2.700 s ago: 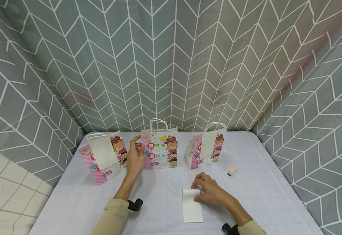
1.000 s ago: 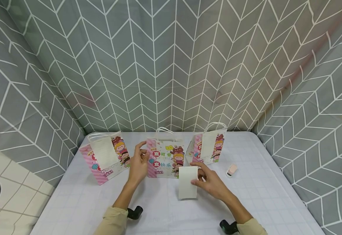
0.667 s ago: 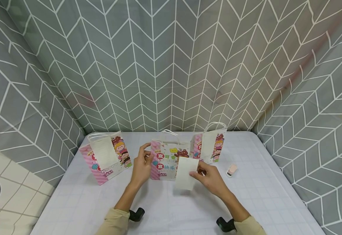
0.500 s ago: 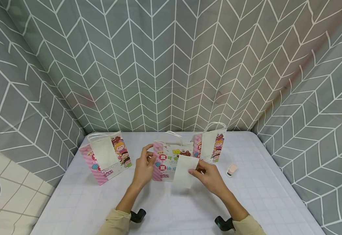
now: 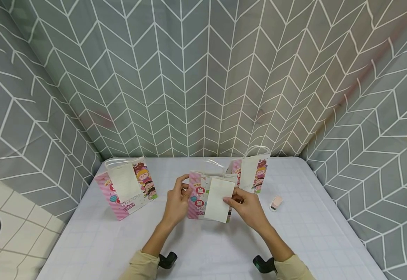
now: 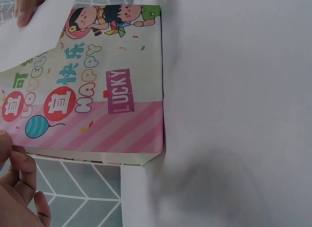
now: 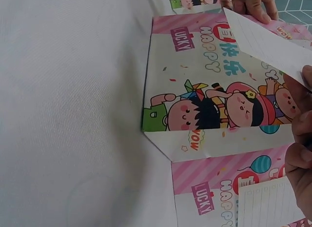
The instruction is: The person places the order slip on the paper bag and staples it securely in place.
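A pink and white cartoon-printed paper gift bag (image 5: 198, 194) stands at the middle of the table. My left hand (image 5: 178, 200) pinches its left edge, with the thumb on the front in the left wrist view. Between the thumb and fingers of my right hand (image 5: 248, 206) is a sheet of note paper (image 5: 219, 200), held before the right part of the bag's front. In the right wrist view the sheet (image 7: 265, 44) slants away from the bag, its ruled side facing the bag. The sheet hides part of the print.
A matching bag (image 5: 147, 182) stands at the left and another (image 5: 260, 175) at the right behind my right hand, each with a white sheet on its front. A small pink and white object (image 5: 275, 203), perhaps a mini stapler, lies right of my right hand.
My left hand has drawn the middle bag to the right and nearer. My right hand has picked the paper up off the table and brought it before the bag's front.
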Tool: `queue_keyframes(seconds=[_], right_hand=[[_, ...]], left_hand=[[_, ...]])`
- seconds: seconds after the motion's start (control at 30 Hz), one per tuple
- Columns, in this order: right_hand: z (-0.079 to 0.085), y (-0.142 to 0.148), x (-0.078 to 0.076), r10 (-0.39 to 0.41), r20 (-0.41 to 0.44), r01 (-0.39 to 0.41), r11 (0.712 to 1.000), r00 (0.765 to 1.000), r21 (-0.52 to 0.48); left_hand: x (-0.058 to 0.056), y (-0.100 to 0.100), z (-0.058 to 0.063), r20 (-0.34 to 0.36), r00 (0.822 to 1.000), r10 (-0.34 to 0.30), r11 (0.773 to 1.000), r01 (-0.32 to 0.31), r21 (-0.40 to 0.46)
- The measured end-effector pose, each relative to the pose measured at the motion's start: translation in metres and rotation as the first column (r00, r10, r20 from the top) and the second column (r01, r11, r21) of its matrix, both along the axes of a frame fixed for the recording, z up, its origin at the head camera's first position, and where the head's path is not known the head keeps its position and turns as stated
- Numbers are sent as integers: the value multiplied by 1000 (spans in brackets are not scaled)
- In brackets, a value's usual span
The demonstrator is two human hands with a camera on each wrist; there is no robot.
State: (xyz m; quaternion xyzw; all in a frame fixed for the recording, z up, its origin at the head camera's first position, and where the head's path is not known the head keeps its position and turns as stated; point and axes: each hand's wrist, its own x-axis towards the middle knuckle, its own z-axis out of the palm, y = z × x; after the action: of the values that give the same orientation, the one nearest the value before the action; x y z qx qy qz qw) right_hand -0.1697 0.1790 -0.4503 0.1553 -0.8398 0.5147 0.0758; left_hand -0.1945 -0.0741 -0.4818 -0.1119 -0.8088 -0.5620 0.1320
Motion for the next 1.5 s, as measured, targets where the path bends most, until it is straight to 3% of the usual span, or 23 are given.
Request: queue_keyframes(seconds=[0.27, 0.47, 0.6, 0.7, 0.83, 0.97, 1.13, 1.3, 1.5], right_hand=[[1, -4, -2, -31, -32, 30, 1000, 999, -4], [4, -10, -2, -69, -42, 71, 997, 997, 38], [6, -12, -2, -85, -41, 87, 995, 996, 58], [8, -13, -1, -86, -49, 89, 993, 995, 77], [10, -14, -2, -87, -64, 94, 989, 994, 114], [11, -15, -2, -90, -85, 101, 986, 992, 136], [12, -18, -3, -97, -96, 110, 983, 991, 147], [13, -19, -4, -107, -90, 120, 979, 990, 164], [15, -20, -5, -108, -95, 123, 978, 990, 167]], left_hand=[[3, 1, 2, -43, 999, 20, 999, -22, -48], [2, -4, 3, -163, 986, 40, 991, -60, -122], [1, -8, 7, -201, 978, 52, 987, -80, -136], [-1, -9, 11, -232, 969, 88, 983, -122, -139], [-6, -6, 23, -327, 938, 119, 975, -172, -138], [-13, 2, 41, -413, 908, 65, 971, -154, -184], [-17, 14, 55, -440, 898, -27, 953, -109, -282], [-18, 20, 59, -465, 885, -34, 954, -110, -280], [-19, 21, 59, -463, 886, -31, 958, -106, -267]])
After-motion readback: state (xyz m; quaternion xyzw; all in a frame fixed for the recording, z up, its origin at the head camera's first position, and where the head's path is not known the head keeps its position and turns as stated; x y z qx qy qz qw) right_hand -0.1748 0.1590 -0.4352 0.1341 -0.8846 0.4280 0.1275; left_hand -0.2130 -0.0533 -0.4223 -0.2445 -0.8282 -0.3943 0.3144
